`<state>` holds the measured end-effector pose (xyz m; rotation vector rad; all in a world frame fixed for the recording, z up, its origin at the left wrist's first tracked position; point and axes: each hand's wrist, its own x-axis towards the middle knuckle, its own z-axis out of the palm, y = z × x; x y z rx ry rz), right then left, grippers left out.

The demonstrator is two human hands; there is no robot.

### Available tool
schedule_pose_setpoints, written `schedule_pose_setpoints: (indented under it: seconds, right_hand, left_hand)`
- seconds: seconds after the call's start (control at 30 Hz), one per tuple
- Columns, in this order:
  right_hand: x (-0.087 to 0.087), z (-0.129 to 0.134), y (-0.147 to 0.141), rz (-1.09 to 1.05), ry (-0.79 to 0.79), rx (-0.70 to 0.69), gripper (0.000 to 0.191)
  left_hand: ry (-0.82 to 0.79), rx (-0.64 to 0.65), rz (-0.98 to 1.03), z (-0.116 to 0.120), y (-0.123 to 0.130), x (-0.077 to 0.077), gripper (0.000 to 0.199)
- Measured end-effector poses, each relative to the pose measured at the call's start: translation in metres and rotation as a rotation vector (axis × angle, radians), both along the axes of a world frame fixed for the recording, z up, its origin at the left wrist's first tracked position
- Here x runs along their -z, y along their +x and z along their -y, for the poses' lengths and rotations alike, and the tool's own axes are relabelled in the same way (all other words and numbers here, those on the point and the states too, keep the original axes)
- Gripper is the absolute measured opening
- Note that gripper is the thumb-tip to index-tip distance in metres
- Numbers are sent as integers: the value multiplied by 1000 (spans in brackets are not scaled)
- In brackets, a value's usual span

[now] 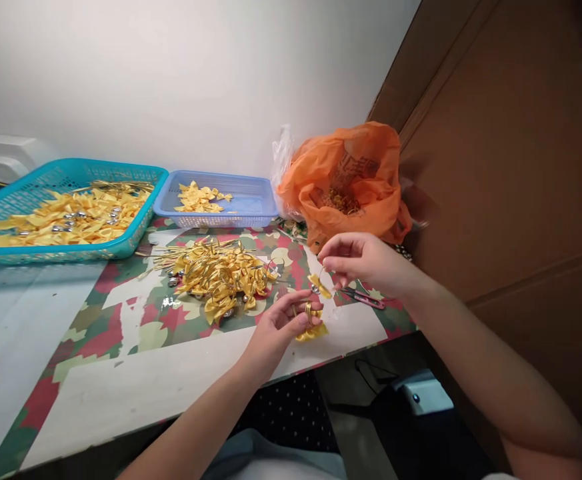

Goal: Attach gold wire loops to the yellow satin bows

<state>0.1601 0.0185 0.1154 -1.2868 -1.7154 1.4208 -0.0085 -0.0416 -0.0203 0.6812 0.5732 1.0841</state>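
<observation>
My right hand [358, 262] is closed in a pinch on the golden tie of a yellow ribbon bow [321, 287], which hangs below the fingertips with a small silver bell on it. Just to the left and lower, my left hand [291, 317] holds several yellow bows [313, 331] by their golden ties, gathered between thumb and fingers. The bows dangle beneath that hand over the white part of the table. Left of my hands lies a heap of yellow bows [223, 277] with golden ties and silver bells.
A teal basket [121, 248] of bows stands at the left, beside a blue-violet basket [211, 219] with a few more. An orange plastic bag [315, 213] sits at the back right. Pink-handled snips [368, 299] lie near my right hand. Brown cardboard [511, 167] rises on the right.
</observation>
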Motion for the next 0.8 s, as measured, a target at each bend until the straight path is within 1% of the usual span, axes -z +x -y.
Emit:
schedule_pose_setpoints:
  seconds: [0.07, 0.17, 0.27, 0.37, 0.53, 0.8]
  right_hand:
    - [7, 13, -9, 43, -21, -60, 12]
    - [9, 25, -18, 126, 35, -135, 7]
    - [7, 30, -23, 210, 127, -179, 6]
    - [6, 31, -25, 262, 176, -188, 6]
    - [11, 31, -23, 250, 181, -201, 8]
    - [16, 30, -15, 188, 231, -209, 6]
  left_hand:
    - [-22, 12, 21, -1, 1, 0, 42]
    - [-47, 53, 51, -3, 2, 0, 42]
    - [-60, 77, 65, -2, 1, -1, 37]
    - [-58, 95, 61, -1, 0, -4, 30]
    - [-4, 95, 29, 2, -1, -6, 21]
    - [63, 69, -20, 2, -1, -1, 25]
